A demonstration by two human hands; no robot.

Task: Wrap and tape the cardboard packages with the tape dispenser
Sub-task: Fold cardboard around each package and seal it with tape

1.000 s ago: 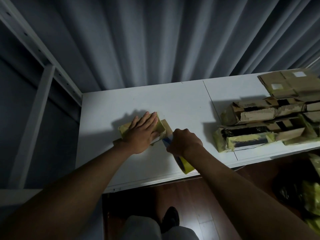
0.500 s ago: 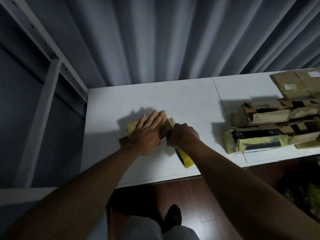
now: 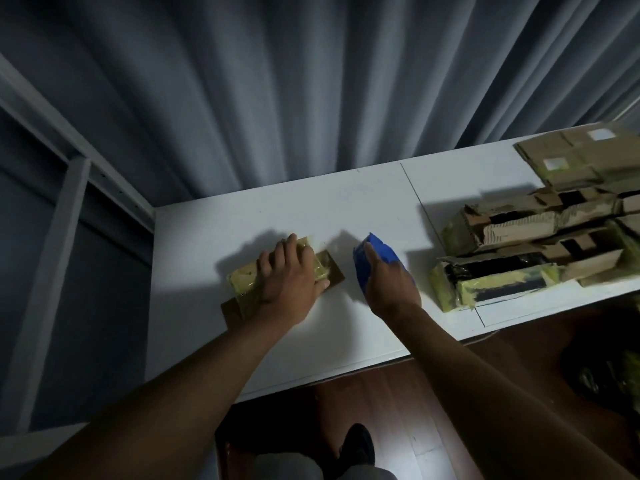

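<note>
A small cardboard package (image 3: 242,280), wrapped in yellowish tape, lies on the white table (image 3: 346,209). My left hand (image 3: 291,278) rests on top of it, fingers over its far edge. To the right, my right hand (image 3: 388,285) grips the blue tape dispenser (image 3: 372,259), which stands on the table clear of the package. The dispenser's tape roll is hidden behind my hand.
A pile of taped and torn cardboard packages (image 3: 540,251) fills the table's right end. Grey curtains (image 3: 311,81) hang behind the table, and a metal rack frame (image 3: 62,209) stands to the left. The wooden floor (image 3: 408,410) and my shoe show below the front edge.
My right hand has pulled the tape dispenser away from the package to the right and turned it so its blue body shows. My left hand stays on the package.
</note>
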